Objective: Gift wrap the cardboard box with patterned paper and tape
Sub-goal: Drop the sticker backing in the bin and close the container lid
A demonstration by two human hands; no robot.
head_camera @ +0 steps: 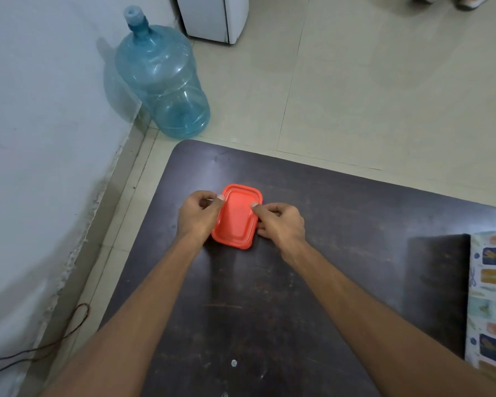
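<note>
Bench: a dark, scuffed bench with a rounded far-left corner fills the near and right part of the view.
Red box: a small red box with rounded corners and a ridged lid sits flat on the bench, toward its far-left part, with its long side running near to far.
Left hand: the left hand is at the box's left side with fingers curled in and the thumb tip on the far-left rim of the lid; it grips the box.
Right hand: the right hand is at the box's right side, thumb tip pressed on the right rim of the lid and the other fingers curled down along the side wall; it grips the box too.
Arms: both forearms are bare and reach in from the near edge, converging on the box.
Patterned paper: the patterned paper, pale with blue and orange blocks, lies at the far right edge of the view, well apart from the box and both hands.
Dark patch: a darker rectangle lies just left of the paper; whether it is a sheet or a board cannot be told.
Speck: a small white speck lies on the bench between the forearms.
Floor: pale tiled floor lies beyond the bench.
Water jug: a large clear blue water jug stands upright on the floor, beyond the bench's far-left corner, against the wall.
Cable: a thin dark cable trails on the floor at the near left.
</note>
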